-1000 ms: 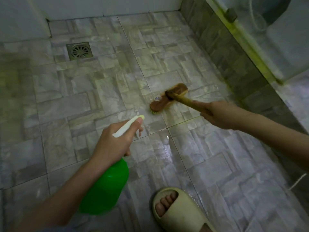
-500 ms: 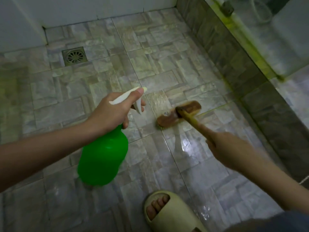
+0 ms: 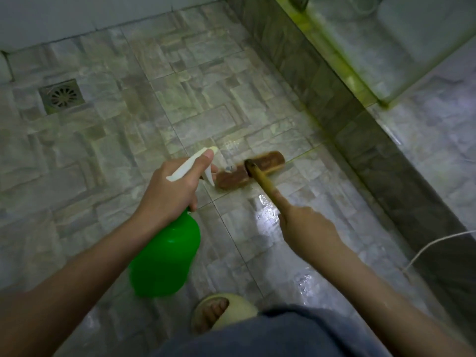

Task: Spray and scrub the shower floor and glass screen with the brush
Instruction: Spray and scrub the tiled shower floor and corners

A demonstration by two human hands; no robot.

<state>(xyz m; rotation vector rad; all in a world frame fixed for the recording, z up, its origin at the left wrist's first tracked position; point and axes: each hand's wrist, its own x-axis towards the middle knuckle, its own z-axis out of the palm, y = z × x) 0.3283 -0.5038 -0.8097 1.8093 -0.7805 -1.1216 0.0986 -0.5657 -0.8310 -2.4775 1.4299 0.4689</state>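
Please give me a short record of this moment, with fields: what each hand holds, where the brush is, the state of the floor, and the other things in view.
left hand: grips the green spray bottle at its neck, nozzle toward the brush
right hand: grips the brush handle
brush: head down on the floor tiles, just in front of the nozzle
floor: wet and shiny near the right hand
drain: far left, apart from the brush
glass screen: on the right, yellow-green stain along its lower edge
other: slipper on one foot; white cord at right
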